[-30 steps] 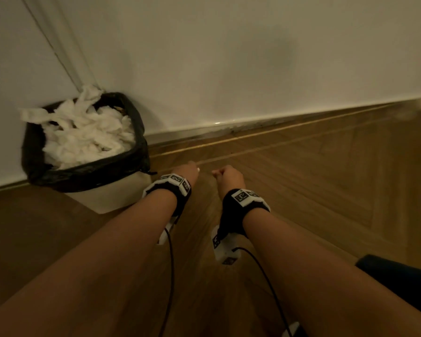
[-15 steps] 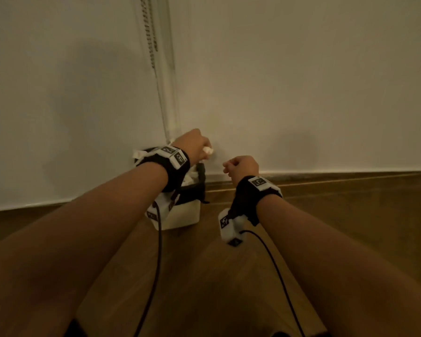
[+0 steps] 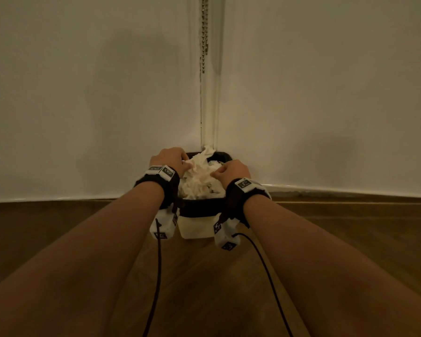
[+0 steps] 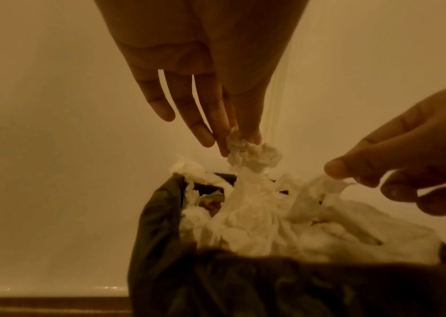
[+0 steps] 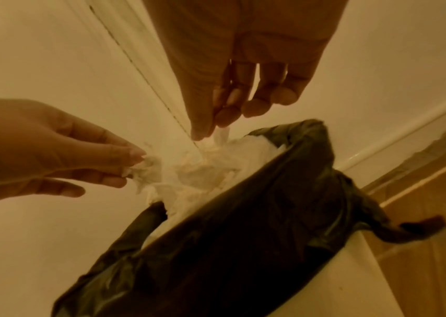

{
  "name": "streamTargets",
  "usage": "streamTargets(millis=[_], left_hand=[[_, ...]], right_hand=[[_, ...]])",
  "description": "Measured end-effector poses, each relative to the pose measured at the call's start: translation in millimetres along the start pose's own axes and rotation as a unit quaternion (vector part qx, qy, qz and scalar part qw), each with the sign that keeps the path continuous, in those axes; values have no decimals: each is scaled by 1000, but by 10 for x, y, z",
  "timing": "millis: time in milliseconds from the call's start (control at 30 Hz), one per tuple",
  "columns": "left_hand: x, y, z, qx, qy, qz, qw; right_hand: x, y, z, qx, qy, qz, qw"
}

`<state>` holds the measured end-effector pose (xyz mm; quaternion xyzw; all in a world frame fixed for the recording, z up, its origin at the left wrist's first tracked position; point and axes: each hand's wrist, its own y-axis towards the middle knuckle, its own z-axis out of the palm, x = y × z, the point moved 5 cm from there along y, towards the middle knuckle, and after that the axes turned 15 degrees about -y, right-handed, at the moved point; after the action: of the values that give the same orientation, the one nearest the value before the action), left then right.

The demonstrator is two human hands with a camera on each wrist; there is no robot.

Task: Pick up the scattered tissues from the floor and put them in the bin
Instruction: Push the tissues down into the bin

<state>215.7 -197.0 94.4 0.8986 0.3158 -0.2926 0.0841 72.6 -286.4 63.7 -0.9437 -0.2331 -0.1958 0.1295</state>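
Tissues (image 3: 199, 177) now heap the bin (image 3: 197, 228); left hand (image 3: 168, 158) and right hand (image 3: 231, 171), moved over it, each pinch a piece, nearly finished.

Dim, warm indoor light is recorded in all three views.
Soft shadows are cast on the wall (image 3: 131, 93) in the head view; straight lines are bent near the edges. Both wrist views are tinted amber, grainy and softened, with the bin liner (image 4: 243, 285) blurred in the foreground.
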Motion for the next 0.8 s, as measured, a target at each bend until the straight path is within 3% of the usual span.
streamTargets(millis=[233,500,700,800], left_hand=[[230,203,218,28,33,0,999],[351,265,345,0,104,-5,995],[342,266,440,112,89,-17,990],[333,252,539,137,118,-1,984]], right_hand=[[279,179,-1,37,-58,-35,997],[297,206,-10,52,-159,-74,983],[283,256,111,-4,-190,-96,977],[433,313,234,34,-262,-148,953]])
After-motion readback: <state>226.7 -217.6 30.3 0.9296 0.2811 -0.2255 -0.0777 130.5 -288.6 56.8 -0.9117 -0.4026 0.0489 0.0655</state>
